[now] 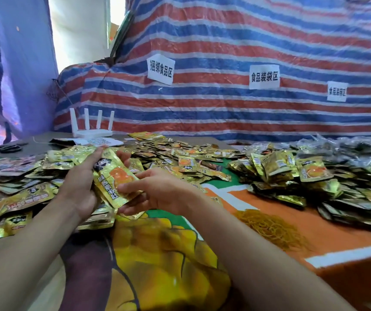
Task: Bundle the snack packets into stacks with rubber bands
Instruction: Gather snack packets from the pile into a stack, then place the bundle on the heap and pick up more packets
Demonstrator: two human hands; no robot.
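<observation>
Gripped between both hands: packet stack (115,179).
Left hand (82,185) curls round it; right hand (159,191) pinches its near end.

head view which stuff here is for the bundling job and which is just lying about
For the job: stack of gold foil snack packets held by left hand and right hand; loose gold packets heap; tangled yellow rubber band pile.
Lying about: white four-antenna router; black scissors; white paper signs.

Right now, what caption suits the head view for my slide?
Left hand and right hand hold a stack of gold snack packets; a pile of rubber bands lies at right.
</observation>
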